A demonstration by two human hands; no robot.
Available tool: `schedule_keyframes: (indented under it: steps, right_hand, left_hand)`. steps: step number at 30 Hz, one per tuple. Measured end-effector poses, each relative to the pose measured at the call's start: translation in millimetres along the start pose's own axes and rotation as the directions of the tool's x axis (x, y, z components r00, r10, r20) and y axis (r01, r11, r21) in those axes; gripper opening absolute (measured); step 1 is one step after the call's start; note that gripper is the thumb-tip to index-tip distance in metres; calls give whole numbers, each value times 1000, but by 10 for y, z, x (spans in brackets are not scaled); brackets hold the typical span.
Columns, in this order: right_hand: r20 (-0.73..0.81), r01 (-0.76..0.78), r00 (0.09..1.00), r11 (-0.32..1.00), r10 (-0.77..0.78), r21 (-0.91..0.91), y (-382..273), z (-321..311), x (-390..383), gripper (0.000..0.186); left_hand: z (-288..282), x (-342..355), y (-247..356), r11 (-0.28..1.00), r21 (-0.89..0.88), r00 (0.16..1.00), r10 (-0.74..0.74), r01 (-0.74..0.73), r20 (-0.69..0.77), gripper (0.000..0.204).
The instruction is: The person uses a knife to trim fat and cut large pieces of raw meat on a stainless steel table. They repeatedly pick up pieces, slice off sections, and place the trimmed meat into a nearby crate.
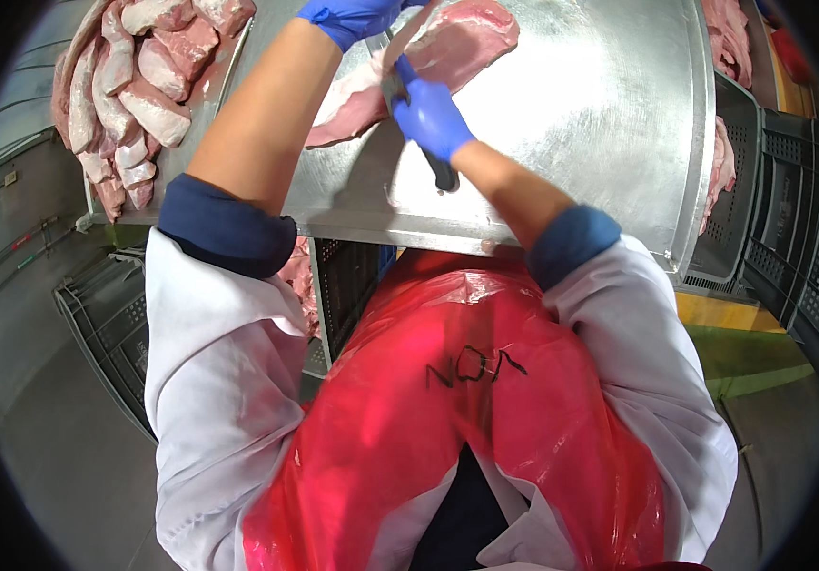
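My right hand (431,116), in a blue glove, is closed around the black handle of a knife (444,177). Its blade points away from me and lies against a long piece of raw pink meat (474,40) with pale fat, flat on the metal table (600,124). At the top edge my left hand (352,17), also blue-gloved, is partly cut off by the picture. Its fingers seem to pinch a lifted flap of that meat beside the blade; the fingertips are mostly hidden.
Several cuts of raw meat (157,105) are heaped at the table's left end. A black crate (738,124) with meat stands off the right edge, beside stacked dark crates (795,209). Below the front edge is another dark crate (347,281) next to meat.
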State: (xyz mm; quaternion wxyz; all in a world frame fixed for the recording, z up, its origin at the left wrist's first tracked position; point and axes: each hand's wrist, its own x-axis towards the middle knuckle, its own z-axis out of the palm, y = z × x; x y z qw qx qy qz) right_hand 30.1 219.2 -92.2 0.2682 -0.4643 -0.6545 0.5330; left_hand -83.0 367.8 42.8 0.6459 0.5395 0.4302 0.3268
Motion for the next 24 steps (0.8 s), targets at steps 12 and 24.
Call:
schedule_keyframes:
  steps: [12,24]
  right_hand:
    - [106,-10,994,984,29,-176,-112,599,-241,75]
    - [8,321,947,947,-321,-21,87,1178,-293,86]
  left_hand:
    - [-659,-482,369,888,-419,972,106,-188,-211,11]
    - [-972,-1056,924,741,-560,929,284,-369,-237,10]
